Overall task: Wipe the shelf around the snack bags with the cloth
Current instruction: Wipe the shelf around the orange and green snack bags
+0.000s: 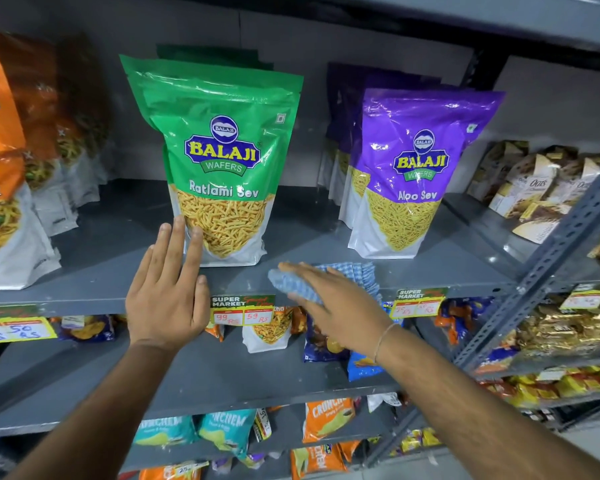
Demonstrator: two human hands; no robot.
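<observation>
A green Ratlami Sev bag (pixel 219 161) stands upright on the grey shelf (pixel 111 258), with more green bags behind it. A purple Aloo Sev bag (pixel 416 171) stands to its right, also with others behind. My left hand (pixel 168 289) is flat with fingers apart, its fingertips touching the green bag's lower left corner. My right hand (pixel 333 299) presses flat on a blue-and-white checked cloth (pixel 350 277) lying on the shelf's front edge between the two bags. The hand hides part of the cloth.
Orange snack bags (pixel 4 188) fill the shelf's left end. Brown oats packs (pixel 541 188) lie at the right, behind a slotted metal upright (pixel 551 258). Price tags (pixel 241 310) hang on the shelf edge. Lower shelves hold several small snack packets.
</observation>
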